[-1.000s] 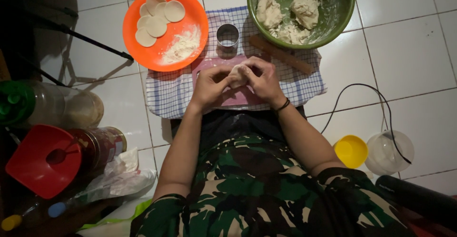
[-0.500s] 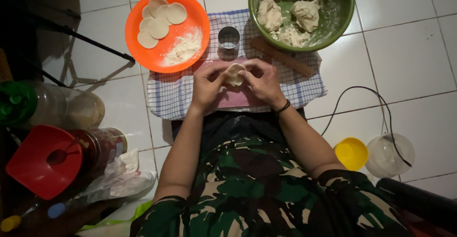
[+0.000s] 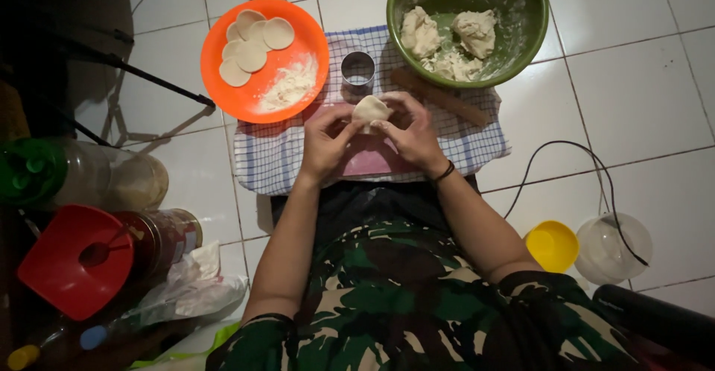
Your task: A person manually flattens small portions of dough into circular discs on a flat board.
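Since the earlier frame, both hands had lifted slightly toward the far side, and the dough piece (image 3: 370,109) between them looked more folded and rounder.

Head view: the left hand (image 3: 325,141) and right hand (image 3: 412,131) met over a pink board (image 3: 370,162) lying on a checked cloth (image 3: 269,159). The dough piece sat at the fingertips of both hands, on their far side, pinched from the left by the left thumb and fingers and from the right by the right ones. Each hand's fingers were closed together on the dough, curled inward; the palms stayed clear of it. A dark band circled the right wrist.

Just beyond the dough stood a metal ring cutter (image 3: 358,68) on the cloth. Far left lay an orange plate (image 3: 246,100) bearing round dough discs (image 3: 251,43) and a heap of flour (image 3: 290,86). Far right sat a green bowl (image 3: 530,34) holding dough lumps (image 3: 449,37), with a wooden rolling pin (image 3: 434,95) near its near rim. At near left stood jars with a red lid (image 3: 73,263); at near right, a yellow cup (image 3: 552,245).
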